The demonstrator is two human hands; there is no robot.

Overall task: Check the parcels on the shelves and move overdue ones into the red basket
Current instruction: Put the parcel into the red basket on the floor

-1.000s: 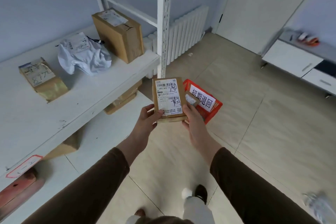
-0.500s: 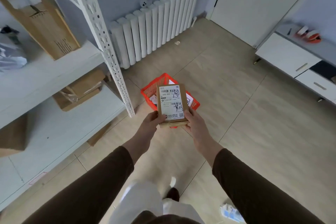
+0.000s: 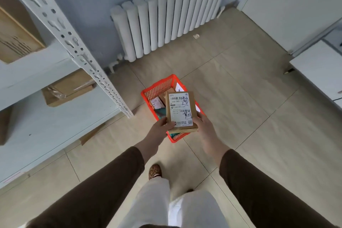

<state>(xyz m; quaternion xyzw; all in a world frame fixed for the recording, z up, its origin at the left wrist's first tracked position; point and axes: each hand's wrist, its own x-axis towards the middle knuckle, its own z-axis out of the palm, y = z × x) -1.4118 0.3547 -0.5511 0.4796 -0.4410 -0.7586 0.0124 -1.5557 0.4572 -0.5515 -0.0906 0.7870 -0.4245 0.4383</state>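
The white metal shelf unit [image 3: 55,72] takes up the left side of the room, with cardboard boxes on its boards: a large one [image 3: 16,37] up at the left edge and a flatter one [image 3: 68,89] tucked on the level below. A white radiator [image 3: 166,20] runs along the far wall, and a white cabinet [image 3: 318,76] stands to the right. On the tiled floor, near the foot of the shelf's upright, sits the red basket [image 3: 159,87], placed within easy reach of the shelves; it holds a few small parcels already, though what they are is hard to make out under the one being carried.

That one, a flat brown parcel [image 3: 180,112], is held level and label-up right above the basket, apart from it, by a person in brown sleeves standing over it. The printed label bears handwritten characters, which I take to be the overdue mark, so it is probably headed into the basket. The left hand [image 3: 161,127] grips the near left corner, thumb curled onto the top face; the right hand [image 3: 202,126] cups the right edge, its fingers wrapped underneath where I cannot see them. Two hands at the near end keep it flat and steady for lowering.
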